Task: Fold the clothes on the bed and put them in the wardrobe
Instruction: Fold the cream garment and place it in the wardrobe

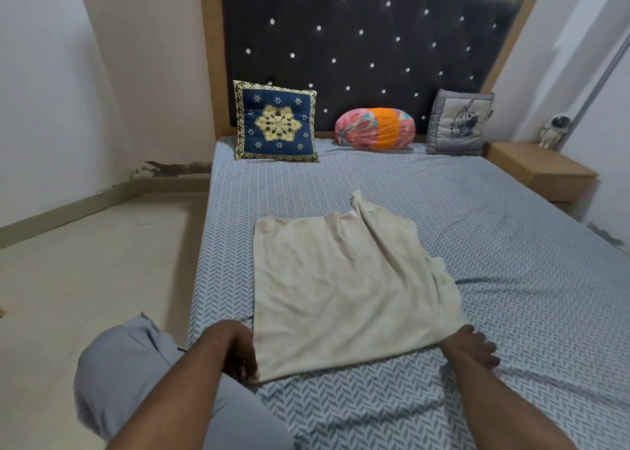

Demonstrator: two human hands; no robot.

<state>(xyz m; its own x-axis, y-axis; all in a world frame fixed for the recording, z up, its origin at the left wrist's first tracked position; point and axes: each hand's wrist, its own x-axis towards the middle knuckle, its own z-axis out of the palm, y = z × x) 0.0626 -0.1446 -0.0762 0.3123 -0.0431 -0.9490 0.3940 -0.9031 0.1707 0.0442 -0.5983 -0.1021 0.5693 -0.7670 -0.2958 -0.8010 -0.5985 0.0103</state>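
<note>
Holding the cream garment (344, 289) at its near hem, I have one hand at each lower corner, low in the frame. My left hand (235, 347) is at the lower-left corner with its fingers (250, 371) curled round the edge of the cloth, pinching it. My right hand (474, 347) is at the lower-right corner, touching the hem. Its fingers (487, 347) bend loosely down toward the sheet, and I cannot tell whether the thumb has the cloth or the hand only rests beside it.

The garment lies flat at the centre of the frame on the patterned sheet of the bed (511, 245), neck and shoulder strap pointing to the top of the frame. One side appears already turned in, with a diagonal ridge running down the right half. A hand at each corner keeps the hem taut and square, so, as I judge it, the next fold can carry the lower edge up toward the neck without skewing.

Three items stand well apart along the headboard in the upper part of the frame, clear of the working area: a blue cushion (276, 122), a striped bolster (375, 129) and a grey cushion (456, 124). My knee (129, 364) is at the lower left, beside the bed edge. The wardrobe is not in view.
</note>
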